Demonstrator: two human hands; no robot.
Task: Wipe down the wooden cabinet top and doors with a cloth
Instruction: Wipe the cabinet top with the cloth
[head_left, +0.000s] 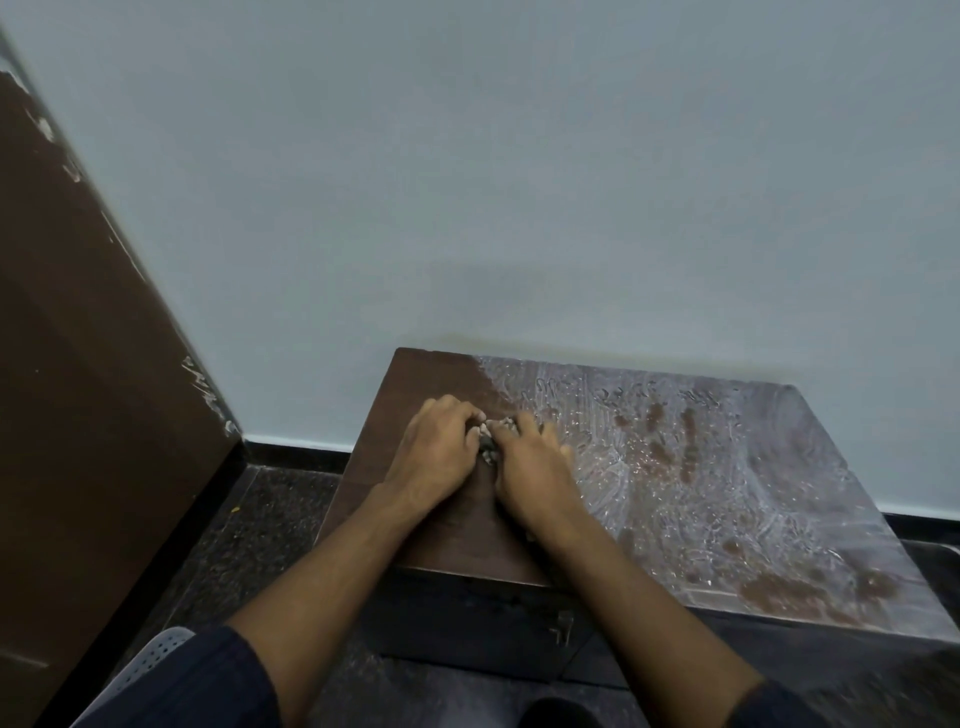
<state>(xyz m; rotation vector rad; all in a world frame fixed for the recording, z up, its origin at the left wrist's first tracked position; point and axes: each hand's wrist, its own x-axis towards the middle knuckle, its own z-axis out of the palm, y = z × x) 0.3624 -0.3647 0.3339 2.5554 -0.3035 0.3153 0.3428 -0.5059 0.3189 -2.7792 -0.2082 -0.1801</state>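
Both hands (488, 457) bunched on cloth (488, 441)

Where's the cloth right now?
In the head view, the cloth is bunched small between the left hand and right hand, on the left half of the cabinet top, at the edge of the dusty white area.

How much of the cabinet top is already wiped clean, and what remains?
Done: the left strip of the cabinet top looks dark and clean. In hand: both hands, left hand and right hand, hold a small cloth at its border. Left: the whitish dusty area on the right, and the front doors.
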